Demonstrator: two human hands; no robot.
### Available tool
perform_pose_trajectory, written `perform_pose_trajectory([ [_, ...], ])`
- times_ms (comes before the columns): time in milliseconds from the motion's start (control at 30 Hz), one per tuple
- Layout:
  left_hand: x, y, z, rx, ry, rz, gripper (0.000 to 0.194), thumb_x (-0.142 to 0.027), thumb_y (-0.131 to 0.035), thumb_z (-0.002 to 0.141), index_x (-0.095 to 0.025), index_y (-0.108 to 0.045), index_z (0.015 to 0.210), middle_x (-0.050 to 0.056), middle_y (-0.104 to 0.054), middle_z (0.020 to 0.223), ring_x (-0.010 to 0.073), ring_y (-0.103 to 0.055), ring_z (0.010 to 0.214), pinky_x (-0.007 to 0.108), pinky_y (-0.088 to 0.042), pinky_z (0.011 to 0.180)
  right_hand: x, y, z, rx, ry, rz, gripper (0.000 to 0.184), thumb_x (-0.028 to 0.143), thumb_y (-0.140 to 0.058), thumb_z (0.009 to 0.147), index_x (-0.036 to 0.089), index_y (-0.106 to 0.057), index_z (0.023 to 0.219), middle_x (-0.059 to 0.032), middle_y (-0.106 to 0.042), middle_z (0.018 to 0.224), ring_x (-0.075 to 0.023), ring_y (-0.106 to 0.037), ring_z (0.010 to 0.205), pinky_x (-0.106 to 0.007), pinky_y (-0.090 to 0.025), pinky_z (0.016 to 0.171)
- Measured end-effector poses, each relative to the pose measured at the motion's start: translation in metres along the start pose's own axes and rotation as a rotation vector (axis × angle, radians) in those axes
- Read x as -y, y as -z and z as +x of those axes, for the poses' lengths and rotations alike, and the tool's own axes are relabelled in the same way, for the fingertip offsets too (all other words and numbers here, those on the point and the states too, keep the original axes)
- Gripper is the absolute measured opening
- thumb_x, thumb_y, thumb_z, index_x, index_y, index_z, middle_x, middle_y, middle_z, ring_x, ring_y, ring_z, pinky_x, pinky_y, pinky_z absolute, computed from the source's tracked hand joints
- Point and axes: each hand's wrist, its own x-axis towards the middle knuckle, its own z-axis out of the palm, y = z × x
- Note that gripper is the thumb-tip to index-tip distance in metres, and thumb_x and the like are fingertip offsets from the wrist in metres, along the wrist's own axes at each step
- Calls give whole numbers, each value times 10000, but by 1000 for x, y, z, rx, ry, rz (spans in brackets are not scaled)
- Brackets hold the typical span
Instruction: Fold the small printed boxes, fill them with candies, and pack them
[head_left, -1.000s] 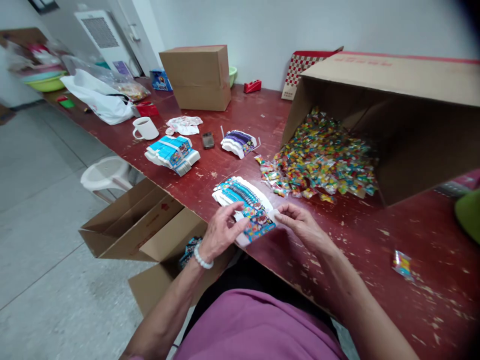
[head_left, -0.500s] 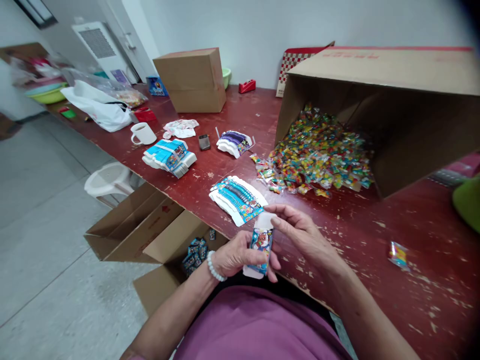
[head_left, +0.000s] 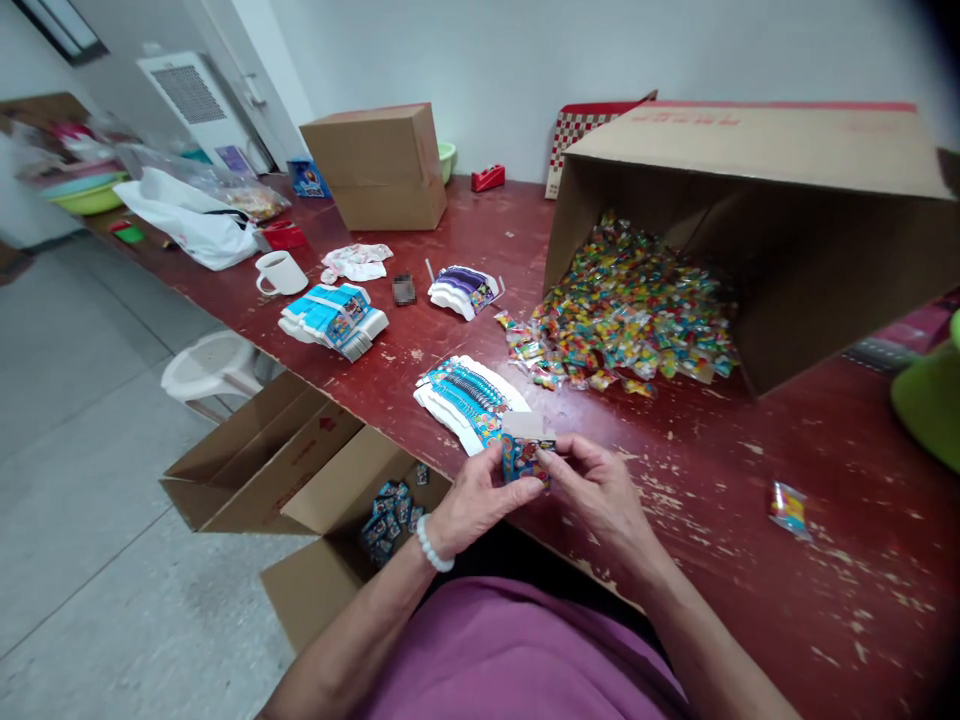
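Both hands grip one small printed paper box point(head_left: 527, 456) at the near edge of the red table point(head_left: 750, 540). My left hand point(head_left: 480, 500), with a white bead bracelet, pinches its left side. My right hand point(head_left: 592, 490) closes on its right side, and the box's white top flap stands up. Just beyond lies a fanned stack of flat blue box blanks point(head_left: 465, 398). Past that, a heap of bright candy packets point(head_left: 630, 330) spills out of a big cardboard carton lying on its side point(head_left: 757, 170).
An open carton on the floor point(head_left: 330, 520) holds several finished small boxes. On the table are two more stacks of blanks point(head_left: 334, 317) point(head_left: 463, 289), a white mug point(head_left: 279, 272), a phone point(head_left: 404, 289), a closed brown box point(head_left: 379, 165), a stray candy packet point(head_left: 789, 508) and a white stool point(head_left: 210, 365).
A flat blank was lifted off the near stack, turned upright and squeezed into a box shape. Both hands now hold it closer together over the table edge.
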Motion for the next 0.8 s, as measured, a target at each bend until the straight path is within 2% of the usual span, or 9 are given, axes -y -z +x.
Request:
perform_pose_trajectory([
  [67, 1, -1, -2, -129, -58, 55, 461, -287, -758, 779, -197, -569, 1190, 49, -669, 1037, 155, -635, 903, 279, -510, 837, -2, 0, 2, -48, 20, -32, 314, 472, -669, 857, 182, -708, 972, -61, -742, 901, -199, -668, 766, -295, -528, 698],
  [133, 3, -4, -5, -241, -98, 72, 584, -272, -757, 771, -241, -483, 1286, 3, -643, 922, 109, -609, 733, 239, -520, 713, -4, -3, 2, -80, 15, 19, 373, 468, -685, 847, 205, -650, 1110, -53, -737, 916, -201, -672, 760, -299, -538, 676],
  [200, 6, -6, -6, -301, -138, 100, 672, -264, -752, 767, -275, -439, 1361, -16, -617, 894, 86, -570, 657, 213, -512, 647, -6, -6, 0, -112, 19, 91, 469, 452, -702, 839, 241, -553, 1230, -33, -726, 901, -195, -670, 747, -300, -543, 659],
  [333, 7, -7, -6, -249, -144, 123, 573, -279, -715, 797, -232, -541, 1341, 34, -657, 957, 117, -608, 735, 241, -538, 712, -8, -8, -2, -84, 70, 125, 387, 428, -689, 855, 257, -569, 1182, -24, -702, 929, -187, -650, 791, -294, -530, 706],
  [467, 1, -1, -2, -162, -63, 48, 385, -329, -718, 806, -173, -649, 1151, 50, -692, 901, 153, -636, 779, 263, -536, 735, -4, 2, 0, -39, 42, 39, 231, 429, -666, 874, 217, -669, 965, -13, -682, 868, -169, -610, 774, -272, -494, 716],
  [567, -3, 3, 2, -160, -42, 119, 265, -370, -680, 842, -155, -688, 997, 46, -687, 867, 149, -619, 766, 243, -513, 699, 0, 10, 5, 12, -25, -15, 267, 440, -693, 849, 179, -683, 796, -9, -667, 760, -147, -580, 703, -256, -466, 675],
  [633, -4, 4, 3, -156, -63, 201, 241, -369, -653, 864, -150, -700, 951, 50, -684, 883, 148, -607, 787, 237, -497, 707, 2, 12, 9, 51, -69, 38, 292, 446, -747, 795, 168, -674, 744, -11, -669, 727, -140, -578, 668, -255, -464, 654],
  [700, -3, 4, 4, -156, -79, 238, 227, -362, -647, 871, -148, -703, 925, 51, -682, 894, 146, -600, 801, 232, -486, 720, 3, 12, 13, 47, -84, 130, 294, 434, -809, 726, 179, -677, 791, -2, -677, 731, -141, -594, 667, -259, -477, 656],
  [800, 0, 1, 4, -175, -80, 96, 227, -356, -693, 841, -167, -661, 963, 34, -683, 878, 133, -607, 779, 228, -482, 721, 4, 10, 14, 36, -55, 196, 371, 404, -843, 686, 213, -685, 963, 11, -690, 765, -152, -624, 703, -275, -499, 682],
])
